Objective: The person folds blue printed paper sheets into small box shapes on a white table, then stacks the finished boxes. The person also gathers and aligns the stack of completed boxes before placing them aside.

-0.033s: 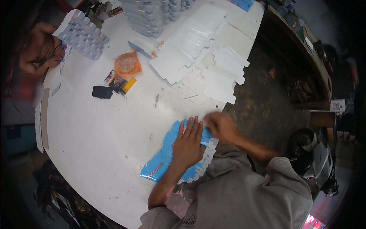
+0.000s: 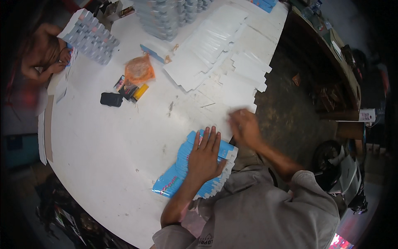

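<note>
My left hand (image 2: 204,155) lies flat, fingers stretched, on a fanned row of blue flat cartons (image 2: 168,181). The cartons overlap in a curve along the table's near edge. Their white end flaps (image 2: 228,166) face my body. My right hand (image 2: 245,126) is raised beyond the right end of the row, apart from the cartons, near the table edge. Motion smears its fingers, and whether anything is in them does not show.
White flat cartons (image 2: 238,89) lie ahead on the white table (image 2: 112,157). Tall carton stacks (image 2: 155,20) stand farther back. An orange packet (image 2: 139,69) and a black case (image 2: 111,99) sit left of centre. Another person's hands (image 2: 60,62) are at the far left.
My right hand has moved up and away from the right end of the carton row. My left hand stays in place on the cartons.
</note>
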`<state>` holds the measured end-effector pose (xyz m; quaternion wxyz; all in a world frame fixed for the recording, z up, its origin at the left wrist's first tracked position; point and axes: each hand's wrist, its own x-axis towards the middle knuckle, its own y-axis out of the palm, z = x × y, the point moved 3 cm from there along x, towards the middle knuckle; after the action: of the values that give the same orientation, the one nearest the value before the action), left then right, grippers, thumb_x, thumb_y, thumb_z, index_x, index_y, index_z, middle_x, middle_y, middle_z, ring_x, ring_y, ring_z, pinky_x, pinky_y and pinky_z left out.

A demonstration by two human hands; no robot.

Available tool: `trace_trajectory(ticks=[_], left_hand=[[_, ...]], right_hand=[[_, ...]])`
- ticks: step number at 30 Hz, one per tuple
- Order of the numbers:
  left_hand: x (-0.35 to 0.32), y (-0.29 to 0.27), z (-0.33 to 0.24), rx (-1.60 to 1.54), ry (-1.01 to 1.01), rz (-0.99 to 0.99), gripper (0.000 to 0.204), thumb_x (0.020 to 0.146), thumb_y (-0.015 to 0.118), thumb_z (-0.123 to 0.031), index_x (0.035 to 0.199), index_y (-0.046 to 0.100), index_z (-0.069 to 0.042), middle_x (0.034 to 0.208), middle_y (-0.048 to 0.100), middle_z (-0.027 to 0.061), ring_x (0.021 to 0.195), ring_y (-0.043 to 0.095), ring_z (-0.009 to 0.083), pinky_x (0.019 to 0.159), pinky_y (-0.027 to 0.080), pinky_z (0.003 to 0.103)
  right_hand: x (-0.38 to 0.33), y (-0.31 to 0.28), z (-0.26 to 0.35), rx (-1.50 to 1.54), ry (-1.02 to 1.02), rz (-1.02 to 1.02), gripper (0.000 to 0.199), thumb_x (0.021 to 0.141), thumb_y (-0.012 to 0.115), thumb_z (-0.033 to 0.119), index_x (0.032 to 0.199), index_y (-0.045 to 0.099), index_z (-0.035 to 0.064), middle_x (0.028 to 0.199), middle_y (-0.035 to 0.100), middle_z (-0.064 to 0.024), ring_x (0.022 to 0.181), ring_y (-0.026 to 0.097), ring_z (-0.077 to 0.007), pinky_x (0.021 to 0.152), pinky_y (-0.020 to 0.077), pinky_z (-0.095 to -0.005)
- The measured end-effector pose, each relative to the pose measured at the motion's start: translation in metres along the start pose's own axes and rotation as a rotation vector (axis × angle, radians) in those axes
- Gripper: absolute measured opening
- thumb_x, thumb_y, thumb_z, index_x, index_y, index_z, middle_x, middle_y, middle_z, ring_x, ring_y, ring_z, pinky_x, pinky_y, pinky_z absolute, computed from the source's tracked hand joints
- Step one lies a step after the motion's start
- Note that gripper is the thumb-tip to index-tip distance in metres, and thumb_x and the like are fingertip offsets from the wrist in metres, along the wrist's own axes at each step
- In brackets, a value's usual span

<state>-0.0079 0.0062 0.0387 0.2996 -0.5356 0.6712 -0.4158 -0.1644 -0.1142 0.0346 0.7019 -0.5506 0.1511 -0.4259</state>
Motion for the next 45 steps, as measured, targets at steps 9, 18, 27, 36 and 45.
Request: trace_trajectory(ticks=[9, 18, 27, 36, 45], left_hand=[[0.007, 0.015, 0.007, -0.049, -0.057, -0.031, 0.059, 0.1, 0.059, -0.031, 0.148, 0.053, 0.002, 0.152, 0.053, 0.026, 0.147, 0.044, 0.0439, 0.122, 0.03, 0.057], [0.008, 0.006, 0.004, 0.068, 0.014, 0.085, 0.07, 0.099, 0.058, -0.035, 0.155, 0.043, 0.006, 0.164, 0.039, 0.0255, 0.156, 0.032, 0.04, 0.129, 0.012, 0.059], [0.01, 0.011, 0.006, -0.119, -0.022, -0.018, 0.06, 0.105, 0.056, -0.041, 0.142, 0.06, 0.005, 0.153, 0.053, 0.0263, 0.147, 0.045, 0.041, 0.126, 0.025, 0.056], [0.011, 0.007, -0.002, 0.069, -0.066, -0.028, 0.068, 0.093, 0.059, -0.018, 0.158, 0.045, -0.004, 0.168, 0.033, 0.022, 0.157, 0.031, 0.0389, 0.126, 0.019, 0.062], [0.006, 0.008, 0.0, 0.08, -0.034, -0.026, 0.079, 0.082, 0.063, -0.019, 0.156, 0.045, 0.001, 0.165, 0.04, 0.0219, 0.155, 0.033, 0.0386, 0.127, 0.015, 0.064]], right_hand=[[0.013, 0.013, -0.024, 0.151, -0.063, 0.007, 0.041, 0.094, 0.069, 0.007, 0.134, 0.063, 0.003, 0.101, 0.059, -0.0183, 0.085, 0.062, -0.0374, 0.075, 0.051, -0.0482], [-0.003, 0.023, -0.017, 0.316, 0.101, 0.284, 0.044, 0.091, 0.071, 0.01, 0.132, 0.062, -0.0016, 0.111, 0.072, -0.0272, 0.103, 0.071, -0.0411, 0.081, 0.0564, -0.0481], [0.033, 0.005, -0.083, 0.484, 0.355, 0.043, 0.042, 0.096, 0.071, 0.016, 0.137, 0.064, 0.0068, 0.116, 0.068, -0.0216, 0.107, 0.066, -0.0376, 0.087, 0.0527, -0.0457], [-0.007, 0.0, 0.022, 0.631, 0.32, 0.46, 0.018, 0.101, 0.063, 0.009, 0.113, 0.064, -0.0051, 0.087, 0.067, -0.0302, 0.078, 0.067, -0.0431, 0.072, 0.0523, -0.0491], [-0.012, 0.012, 0.015, 0.738, 0.219, 0.553, 0.013, 0.099, 0.064, 0.007, 0.102, 0.068, -0.0054, 0.094, 0.071, -0.0269, 0.085, 0.07, -0.0406, 0.075, 0.0539, -0.0446]])
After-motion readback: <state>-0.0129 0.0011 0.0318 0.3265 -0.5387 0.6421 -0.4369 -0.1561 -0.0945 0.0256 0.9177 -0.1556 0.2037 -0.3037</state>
